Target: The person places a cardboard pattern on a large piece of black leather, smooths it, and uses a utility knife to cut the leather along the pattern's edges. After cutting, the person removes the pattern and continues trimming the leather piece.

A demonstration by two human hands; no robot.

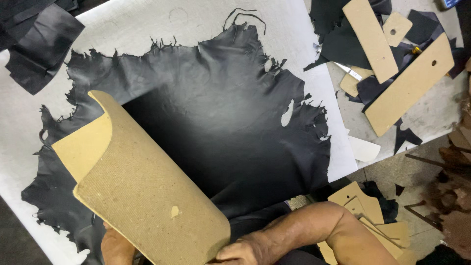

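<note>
A large black leather hide (221,113) with ragged edges lies spread on a white cutting board (147,24). A big tan fibreboard sheet (147,196) curls upward over the hide's near left part. My right hand (243,252) grips the sheet's lower right edge. My left hand (117,248) holds the sheet from underneath at its lower left, mostly hidden by the sheet.
Tan cardboard pattern pieces (407,83) and black leather scraps (343,44) lie on the grey table at the right. More folded black leather (39,44) sits at the top left. Further tan patterns (368,206) are stacked at the lower right, beside brown scraps (454,206).
</note>
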